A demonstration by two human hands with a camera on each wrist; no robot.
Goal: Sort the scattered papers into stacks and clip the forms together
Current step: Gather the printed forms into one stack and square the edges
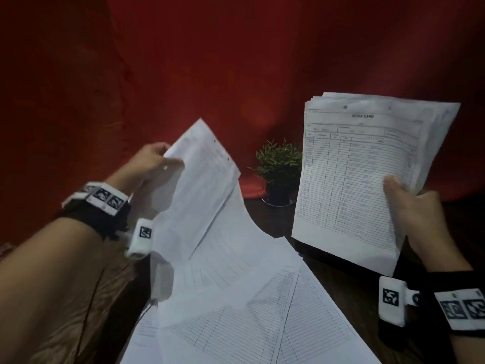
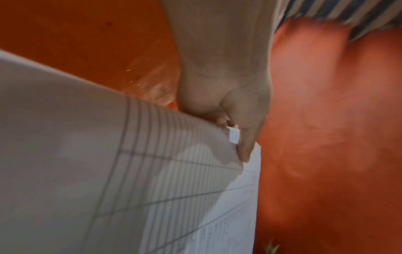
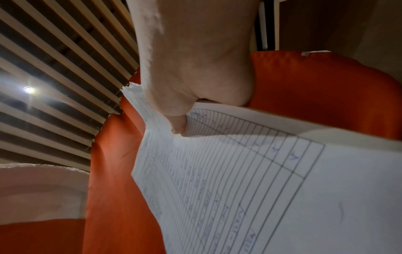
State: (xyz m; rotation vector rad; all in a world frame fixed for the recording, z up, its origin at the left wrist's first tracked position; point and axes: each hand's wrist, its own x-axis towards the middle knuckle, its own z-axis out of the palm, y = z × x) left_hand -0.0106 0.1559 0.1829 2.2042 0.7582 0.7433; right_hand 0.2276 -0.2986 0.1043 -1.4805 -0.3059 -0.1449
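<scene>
My right hand (image 1: pixel 409 203) grips a stack of stock card forms (image 1: pixel 359 174) by its lower right edge and holds it upright above the table; in the right wrist view the thumb (image 3: pixel 177 123) presses on the top sheet of that stack (image 3: pixel 250 180). My left hand (image 1: pixel 157 160) pinches the top corner of a lifted ruled sheet (image 1: pixel 199 185), which curves down toward the table. The left wrist view shows the fingers (image 2: pixel 243 147) pinching this sheet (image 2: pixel 152 171). More ruled forms (image 1: pixel 262 316) lie fanned out and overlapping on the dark table.
A small potted plant (image 1: pixel 279 169) stands at the back of the table between the two held papers. A red cloth backdrop (image 1: pixel 236 61) hangs behind. Bare dark tabletop (image 1: pixel 349 282) shows under the right-hand stack.
</scene>
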